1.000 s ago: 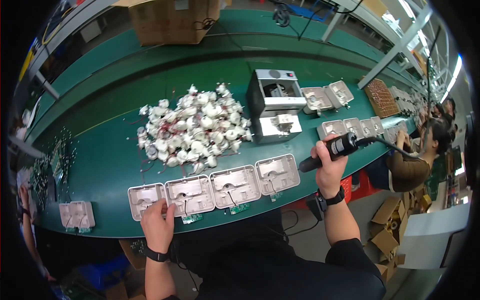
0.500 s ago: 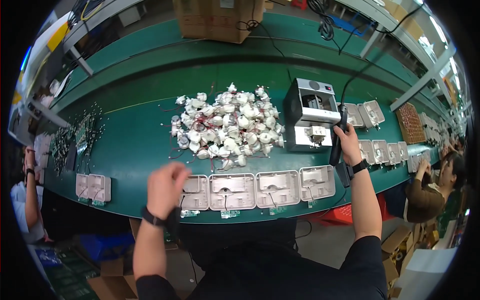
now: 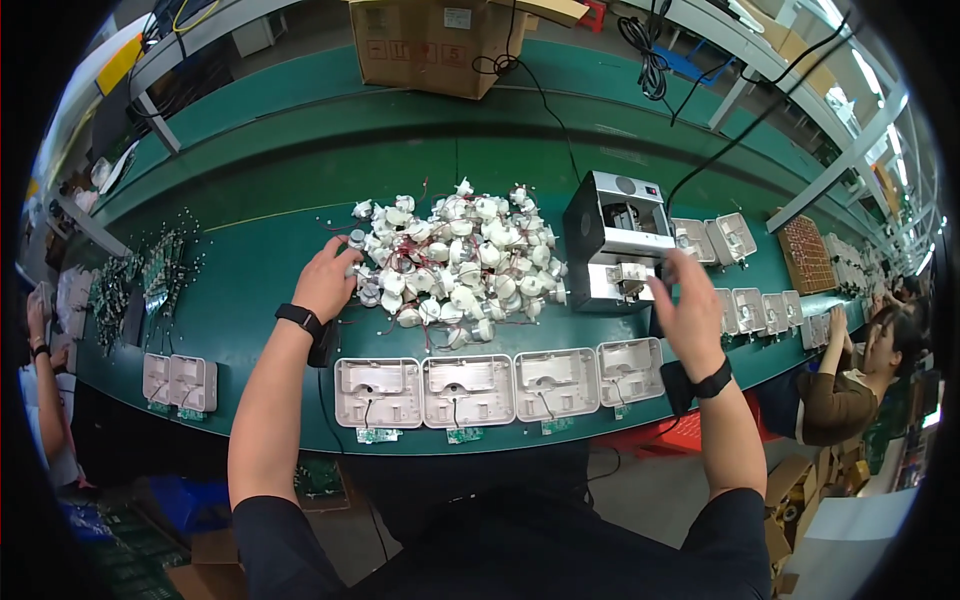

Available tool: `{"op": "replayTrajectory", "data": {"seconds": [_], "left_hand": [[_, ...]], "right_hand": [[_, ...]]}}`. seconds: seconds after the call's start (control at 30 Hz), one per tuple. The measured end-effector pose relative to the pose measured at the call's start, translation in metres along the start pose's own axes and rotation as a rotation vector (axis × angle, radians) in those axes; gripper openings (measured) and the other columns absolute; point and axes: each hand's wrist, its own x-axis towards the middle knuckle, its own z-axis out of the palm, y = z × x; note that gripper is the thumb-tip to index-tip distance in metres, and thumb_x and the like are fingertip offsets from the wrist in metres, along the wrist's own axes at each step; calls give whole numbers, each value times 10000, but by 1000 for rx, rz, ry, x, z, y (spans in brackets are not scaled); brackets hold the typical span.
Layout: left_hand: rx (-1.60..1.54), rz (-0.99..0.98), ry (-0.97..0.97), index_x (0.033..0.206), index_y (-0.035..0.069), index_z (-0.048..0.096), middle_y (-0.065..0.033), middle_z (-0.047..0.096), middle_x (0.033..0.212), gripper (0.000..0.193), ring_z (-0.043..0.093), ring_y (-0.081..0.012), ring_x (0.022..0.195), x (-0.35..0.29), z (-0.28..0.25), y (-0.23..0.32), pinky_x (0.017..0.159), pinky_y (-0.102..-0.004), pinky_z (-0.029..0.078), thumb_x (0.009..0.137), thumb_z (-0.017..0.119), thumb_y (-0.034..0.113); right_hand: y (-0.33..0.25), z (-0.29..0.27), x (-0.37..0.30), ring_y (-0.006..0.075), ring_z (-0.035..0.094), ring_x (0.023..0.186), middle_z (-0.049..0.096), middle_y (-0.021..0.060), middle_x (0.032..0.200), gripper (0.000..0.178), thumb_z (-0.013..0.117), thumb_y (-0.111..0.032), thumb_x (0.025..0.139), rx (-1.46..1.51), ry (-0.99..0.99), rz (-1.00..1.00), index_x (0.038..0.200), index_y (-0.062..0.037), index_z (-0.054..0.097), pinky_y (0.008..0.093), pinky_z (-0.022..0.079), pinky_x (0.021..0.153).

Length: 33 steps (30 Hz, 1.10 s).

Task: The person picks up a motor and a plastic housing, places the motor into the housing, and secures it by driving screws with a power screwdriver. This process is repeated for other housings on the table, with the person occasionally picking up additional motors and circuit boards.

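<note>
Lying just right of left grip (image 3: 328, 284): white-part pile (image 3: 462, 262).

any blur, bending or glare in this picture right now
In the head view, the right hand is smeared, probably by motion, while the left hand looks fairly crisp; in the head view, the table has edges that bow and the corners go black; in the head view, lights glare at upper right.
</note>
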Motion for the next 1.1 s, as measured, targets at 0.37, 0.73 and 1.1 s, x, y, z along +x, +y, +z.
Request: {"op": "replayTrajectory", "data": {"seconds": [0.37, 0.73, 1.1], "left_hand": [[-499, -262, -229, 1168, 64, 652, -78, 687, 935, 290, 677, -179, 872, 12, -82, 44, 769, -292, 539, 907, 679, 187], [-1462, -250, -99, 1193, 19, 640, -39, 667, 933, 291, 641, -122, 811, 28, -119, 82, 735, -261, 515, 998, 581, 228], [-685, -515, -430, 1149, 36, 653, -35, 626, 875, 286, 604, -129, 740, -2, -79, 49, 576, -263, 501, 955, 601, 241]], "right_hand": [[-85, 90, 46, 353, 691, 813, 677, 156, 867, 309, 737, -265, 814, -62, -622, -221, 987, -39, 617, 450, 558, 706], [-68, 99, 37, 351, 698, 854, 695, 157, 916, 246, 721, -247, 792, -19, -562, -281, 914, -34, 709, 443, 565, 752], [-52, 42, 57, 293, 699, 732, 701, 122, 743, 259, 687, -262, 877, 460, -530, 77, 950, -18, 735, 384, 562, 725]]}}
